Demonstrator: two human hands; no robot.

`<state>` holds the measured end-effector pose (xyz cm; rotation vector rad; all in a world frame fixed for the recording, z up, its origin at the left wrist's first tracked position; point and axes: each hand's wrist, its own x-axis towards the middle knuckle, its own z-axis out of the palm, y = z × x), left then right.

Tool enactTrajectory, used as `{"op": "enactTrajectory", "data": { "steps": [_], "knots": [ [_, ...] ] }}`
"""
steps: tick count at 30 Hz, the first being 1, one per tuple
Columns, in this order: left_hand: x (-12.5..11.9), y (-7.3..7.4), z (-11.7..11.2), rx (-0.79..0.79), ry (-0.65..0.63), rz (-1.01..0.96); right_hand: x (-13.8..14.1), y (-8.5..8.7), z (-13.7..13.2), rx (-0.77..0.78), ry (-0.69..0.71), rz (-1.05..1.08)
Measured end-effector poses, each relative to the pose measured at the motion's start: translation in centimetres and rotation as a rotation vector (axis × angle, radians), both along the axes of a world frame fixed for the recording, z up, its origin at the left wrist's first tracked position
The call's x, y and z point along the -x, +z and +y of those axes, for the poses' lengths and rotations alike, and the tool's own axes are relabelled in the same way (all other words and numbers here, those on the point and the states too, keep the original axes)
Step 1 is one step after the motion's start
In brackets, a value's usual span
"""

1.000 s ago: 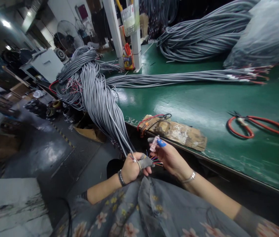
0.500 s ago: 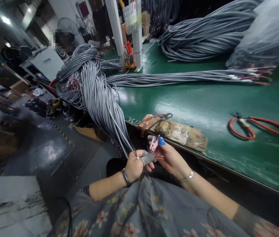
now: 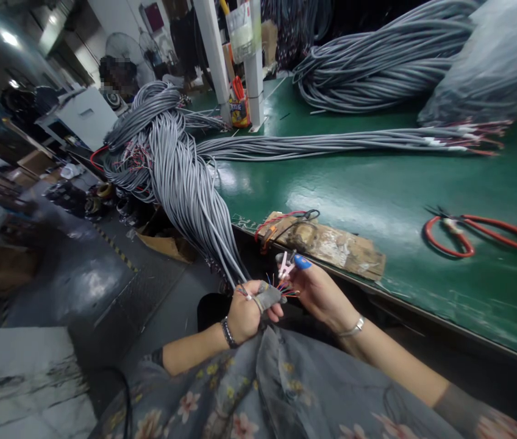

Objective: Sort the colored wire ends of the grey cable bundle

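A person's two hands meet in front of the body, with coloured wires (image 3: 288, 291) fanning out between them; take those wires as the clock's centre. At nine o'clock, the left hand (image 3: 244, 311) has its fingers curled closed around the stripped end of a grey cable, a grey cover on the thumb; the wires poke out past the thumb. At three o'clock, the right hand (image 3: 325, 296) pinches a small pink tool (image 3: 285, 266) between a blue-covered thumb and a grey-covered finger, parted only by its thickness. The tool sits at twelve o'clock, close to the wires; whether it touches them is unclear. A thick cable bundle (image 3: 189, 177) hangs at ten to eleven o'clock, and a worn board (image 3: 331, 247) lies at one to two.
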<state>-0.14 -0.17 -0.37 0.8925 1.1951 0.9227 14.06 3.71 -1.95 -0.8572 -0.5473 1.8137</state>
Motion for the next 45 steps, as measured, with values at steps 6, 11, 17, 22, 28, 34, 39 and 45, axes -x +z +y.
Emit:
{"op": "enactTrajectory", "data": {
  "steps": [6, 11, 17, 22, 28, 34, 39, 45],
  "knots": [
    [-0.6, -0.3, 0.6, 0.002, 0.034, -0.035, 0.1, 0.2, -0.1, -0.007, 0.009, 0.009],
    [-0.7, -0.3, 0.7, 0.012, 0.045, 0.005, 0.5, -0.4, 0.1, -0.009, 0.017, 0.004],
    [-0.7, -0.7, 0.7, 0.006, 0.045, -0.025, 0.7, -1.3, 0.3, -0.082, -0.071, -0.072],
    [-0.7, -0.7, 0.7, 0.001, 0.033, -0.025, 0.7, -1.6, 0.5, 0.014, 0.019, 0.076],
    [-0.7, -0.8, 0.7, 0.006, 0.031, -0.033, 0.8, -1.6, 0.6, 0.009, 0.006, 0.16],
    [0.0, -0.7, 0.3, -0.013, -0.015, -0.013, 0.5, -1.6, 0.0, 0.009, 0.038, 0.185],
    [0.5, -0.9, -0.3, -0.054, 0.015, -0.054, 0.0, -1.0, -0.2, -0.013, 0.051, 0.179],
    [-0.2, -1.3, 0.1, -0.077, 0.077, -0.072, 0.0, -0.7, -0.3, -0.013, 0.056, 0.152]
  ]
}}
